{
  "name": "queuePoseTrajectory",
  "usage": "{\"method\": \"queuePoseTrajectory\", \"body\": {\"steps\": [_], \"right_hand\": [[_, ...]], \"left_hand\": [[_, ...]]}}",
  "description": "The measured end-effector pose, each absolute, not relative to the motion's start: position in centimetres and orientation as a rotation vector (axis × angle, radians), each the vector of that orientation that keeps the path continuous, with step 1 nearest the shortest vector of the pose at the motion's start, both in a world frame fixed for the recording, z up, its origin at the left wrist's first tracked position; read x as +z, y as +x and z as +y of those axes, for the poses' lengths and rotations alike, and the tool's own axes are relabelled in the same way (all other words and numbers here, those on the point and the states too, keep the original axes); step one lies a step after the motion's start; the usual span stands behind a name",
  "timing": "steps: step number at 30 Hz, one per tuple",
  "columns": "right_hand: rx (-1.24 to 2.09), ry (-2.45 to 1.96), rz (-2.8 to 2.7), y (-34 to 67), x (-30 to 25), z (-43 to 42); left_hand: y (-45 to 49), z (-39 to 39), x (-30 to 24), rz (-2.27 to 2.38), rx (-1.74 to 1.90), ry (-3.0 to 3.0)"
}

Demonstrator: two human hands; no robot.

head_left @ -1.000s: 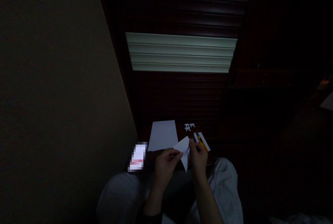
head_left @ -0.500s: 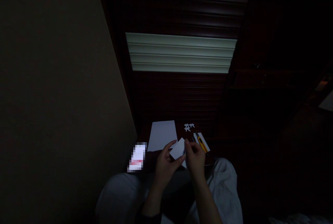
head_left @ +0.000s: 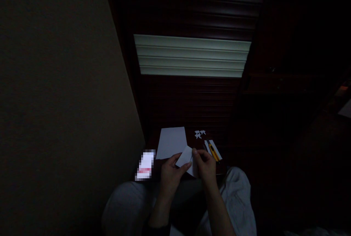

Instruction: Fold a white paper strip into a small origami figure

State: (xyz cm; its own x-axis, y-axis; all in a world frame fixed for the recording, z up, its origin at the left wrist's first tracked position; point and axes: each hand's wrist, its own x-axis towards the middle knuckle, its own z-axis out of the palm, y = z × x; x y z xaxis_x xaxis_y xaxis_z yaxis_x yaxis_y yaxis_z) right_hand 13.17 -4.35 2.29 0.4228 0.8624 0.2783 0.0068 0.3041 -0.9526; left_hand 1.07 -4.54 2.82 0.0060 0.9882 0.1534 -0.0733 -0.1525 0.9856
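1. The left hand (head_left: 170, 174) and right hand (head_left: 207, 168) each pinched one white paper (head_left: 184, 157) over the table's (head_left: 192, 140) near side.
2. It looked partly folded; its lower flap seemed left unflattened.
3. From it: one flat sheet (head_left: 172, 143), eleven o'clock; three small cut-outs (head_left: 197, 136), apparently finished, one o'clock; one yellow cutter (head_left: 213, 152), two o'clock.

Held paper (head_left: 183, 157): plain white. Sheet (head_left: 171, 141): plain white with a bluish cast, unmarked. Cutouts (head_left: 197, 136): white. Card (head_left: 217, 147): white. Knife (head_left: 214, 153): yellow body with black parts. Screen (head_left: 145, 164): whitish with a pinkish-red band, pixelated. Desk (head_left: 192, 141): dark reddish-brown. Door (head_left: 192, 99): dark red-brown, horizontal slat lines; its panel (head_left: 192, 57) is pale grey-green, likewise lined. Wall (head_left: 68, 82): dull grey-brown, no distinct pattern. Trousers (head_left: 237, 188): light grey. Sleeve (head_left: 157, 230): black.
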Motion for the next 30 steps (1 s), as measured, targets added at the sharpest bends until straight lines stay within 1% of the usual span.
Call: {"method": "queuePoseTrajectory", "body": {"steps": [9,14,20,30], "right_hand": [[0.781,-1.083,-0.988,13.5,2.1,-4.5],[0.705,-1.116,-0.986,13.3,2.1,-4.5],[0.622,-1.125,-1.029,12.8,2.9,-5.0],[0.616,-1.145,-1.068,12.7,3.1,-5.0]], "left_hand": [[0.7,-4.6,2.9,1.049,1.325,1.299],[0.6,-4.5,2.9,1.037,1.286,1.323],[0.7,-4.6,3.2,1.056,1.335,1.359],[0.7,-4.4,2.9,1.079,1.348,1.361]]}}
